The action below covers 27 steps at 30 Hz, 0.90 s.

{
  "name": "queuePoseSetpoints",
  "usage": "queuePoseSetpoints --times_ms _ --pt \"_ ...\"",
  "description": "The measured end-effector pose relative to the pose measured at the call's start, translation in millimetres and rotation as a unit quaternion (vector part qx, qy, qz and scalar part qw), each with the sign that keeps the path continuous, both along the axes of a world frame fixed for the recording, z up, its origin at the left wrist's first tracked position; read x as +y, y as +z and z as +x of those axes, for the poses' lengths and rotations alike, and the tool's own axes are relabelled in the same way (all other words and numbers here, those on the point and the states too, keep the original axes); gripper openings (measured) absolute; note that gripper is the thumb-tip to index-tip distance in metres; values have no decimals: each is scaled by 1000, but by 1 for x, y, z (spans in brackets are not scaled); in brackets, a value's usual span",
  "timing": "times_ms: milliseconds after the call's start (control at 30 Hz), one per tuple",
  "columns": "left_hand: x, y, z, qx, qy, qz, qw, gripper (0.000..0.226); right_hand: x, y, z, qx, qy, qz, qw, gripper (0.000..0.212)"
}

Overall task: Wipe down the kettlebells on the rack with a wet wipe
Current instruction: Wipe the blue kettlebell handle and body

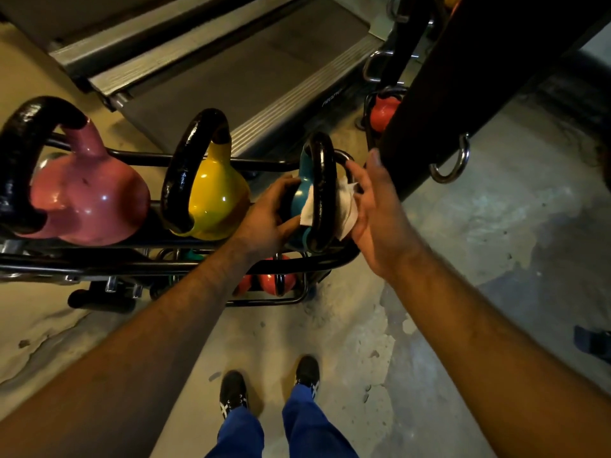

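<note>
The right hand [373, 219] pressed a crumpled white wet wipe [345, 209] against the glossy black loop handle of the small teal kettlebell [299, 196], fingers laid fairly straight over the cloth, which showed on both sides of the handle. Just across that handle, the left hand [267, 219] curled around the teal body, thumb and fingers clasping it. The teal kettlebell sat at the end of the top tier of a black tubular steel rack [165, 256], nearest the gripping hands.

Beside the left hand stood a yellow kettlebell with a black handle [215, 196], and beyond it, farthest from the grip, a larger pink kettlebell with a black handle [89, 200]: three bells on the top tier. Under the hands, on a lower tier, two red-orange kettlebells [274, 280] showed partly through the bars, with a scrap of something teal near them, too hidden to identify. Past the right hand, another red kettlebell [383, 112] sat in a separate frame behind a dark upright post [463, 104] carrying a metal ring [453, 163].

Beyond the rack lay the grey decks of two treadmills [231, 77]; pale lettering on the nearer one's end cap was too blurred to read. The floor [463, 242] was worn, blotchy concrete, dimly lit. Below the arms, the person's blue trouser legs ended in black shoes with white crossed stripes [233, 395].
</note>
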<state>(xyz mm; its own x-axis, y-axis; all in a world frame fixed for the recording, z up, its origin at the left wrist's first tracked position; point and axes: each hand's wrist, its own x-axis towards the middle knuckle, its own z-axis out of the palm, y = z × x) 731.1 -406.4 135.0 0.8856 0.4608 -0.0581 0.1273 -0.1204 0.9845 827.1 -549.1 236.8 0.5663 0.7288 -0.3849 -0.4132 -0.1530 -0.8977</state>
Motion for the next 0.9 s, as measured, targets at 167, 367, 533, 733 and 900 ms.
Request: queuePoseSetpoints --times_ms 167,367,533,733,900 --pt "0 -4 -1 -1 0 1 1000 70 18 -20 1 42 -88 -19 995 39" --pt "-1 -8 0 4 19 0 1000 68 -12 -39 -10 -96 -36 -33 994 54" --pt "-1 -7 0 16 13 9 1000 66 -30 -46 -15 -281 71 -75 954 66" --pt "1 -6 1 21 14 19 1000 66 -19 -40 -19 -144 -10 -37 989 64" --pt "0 -6 1 1 4 19 1000 64 23 -15 3 85 -153 -49 983 42"
